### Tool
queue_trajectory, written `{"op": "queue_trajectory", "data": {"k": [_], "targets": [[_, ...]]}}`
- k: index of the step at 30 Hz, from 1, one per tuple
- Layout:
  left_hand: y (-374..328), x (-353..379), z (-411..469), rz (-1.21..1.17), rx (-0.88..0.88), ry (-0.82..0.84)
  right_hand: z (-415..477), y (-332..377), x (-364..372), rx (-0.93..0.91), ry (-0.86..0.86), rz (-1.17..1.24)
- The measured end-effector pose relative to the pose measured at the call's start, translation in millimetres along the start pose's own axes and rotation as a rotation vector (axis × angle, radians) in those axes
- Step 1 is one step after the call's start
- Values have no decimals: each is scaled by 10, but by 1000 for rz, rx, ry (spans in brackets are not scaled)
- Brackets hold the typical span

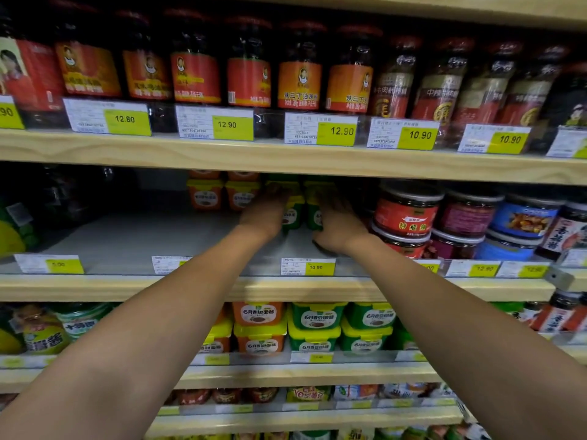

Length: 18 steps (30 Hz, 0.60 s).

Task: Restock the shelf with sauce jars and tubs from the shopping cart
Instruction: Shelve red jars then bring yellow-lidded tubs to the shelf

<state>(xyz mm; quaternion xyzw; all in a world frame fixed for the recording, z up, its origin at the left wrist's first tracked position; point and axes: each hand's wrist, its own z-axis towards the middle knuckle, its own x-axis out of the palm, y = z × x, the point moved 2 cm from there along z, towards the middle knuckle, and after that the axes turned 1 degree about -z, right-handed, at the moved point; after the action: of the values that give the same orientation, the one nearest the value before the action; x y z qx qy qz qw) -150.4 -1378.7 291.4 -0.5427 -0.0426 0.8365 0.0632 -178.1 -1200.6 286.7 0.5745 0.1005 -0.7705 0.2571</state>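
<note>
Both my arms reach into the middle shelf (127, 242). My left hand (265, 211) wraps a green sauce tub with a yellow lid (293, 215) deep on the shelf. My right hand (336, 222) wraps a second green tub (314, 215) right beside it. The two tubs stand upright and touch each other, with more green tubs stacked behind them. Orange tubs with yellow lids (205, 195) stand to their left at the back. The shopping cart is not in view.
Round jars with red, maroon and blue labels (408, 214) are stacked just right of my right hand. The top shelf carries red-labelled chilli jars (195, 74). The lower shelf holds green (316, 325) and orange tubs (259, 328). Price tags line each shelf edge.
</note>
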Motion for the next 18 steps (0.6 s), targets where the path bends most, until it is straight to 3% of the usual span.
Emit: {"op": "queue_trajectory", "data": {"k": [4,12,18], "targets": [[4,-53,-28,-26,-5,113,-93,59,-70,-23,-90,-15],[-27,-365,-341,25,66,116,-265,238,-311,55,12,-30],[-89,-476,-735,53,13,153,-589,348,-460,77,33,-19]]}}
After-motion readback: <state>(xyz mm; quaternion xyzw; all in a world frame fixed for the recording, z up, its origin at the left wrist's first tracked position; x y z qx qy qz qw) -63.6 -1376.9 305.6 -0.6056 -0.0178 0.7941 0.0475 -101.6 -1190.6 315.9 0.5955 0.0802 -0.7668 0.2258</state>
